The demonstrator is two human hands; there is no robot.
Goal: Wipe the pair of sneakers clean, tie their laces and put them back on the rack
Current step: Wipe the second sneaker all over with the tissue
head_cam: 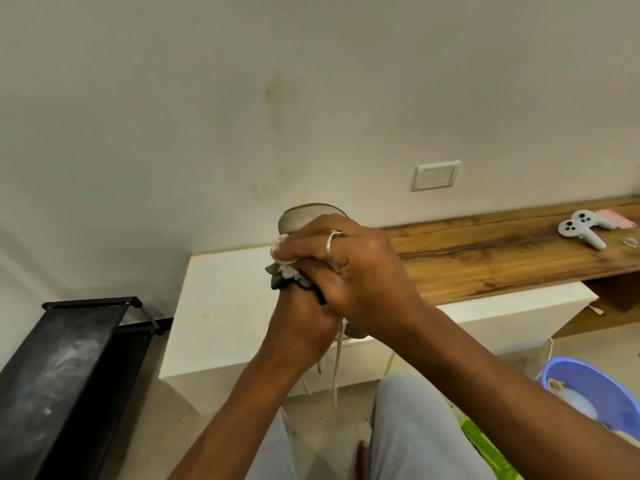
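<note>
I hold one sneaker point(304, 219) up in front of me, toe pointing away, so only its pale toe and sole edge show above my hands. My left hand point(301, 320) grips the shoe from below. My right hand point(349, 271), with a ring on one finger, presses a white cloth point(284, 261) against the shoe's upper. Loose grey laces point(336, 368) dangle beneath my hands. Most of the shoe is hidden by my hands. The black shoe rack point(69, 368) stands at the lower left. I see no second sneaker.
A white cabinet point(221, 306) sits against the wall ahead, joined to a wooden shelf point(502, 258) carrying a white game controller point(581, 226). A blue basin point(595, 386) with water stands on the floor at right, beside a green item point(485, 445). My knees are below.
</note>
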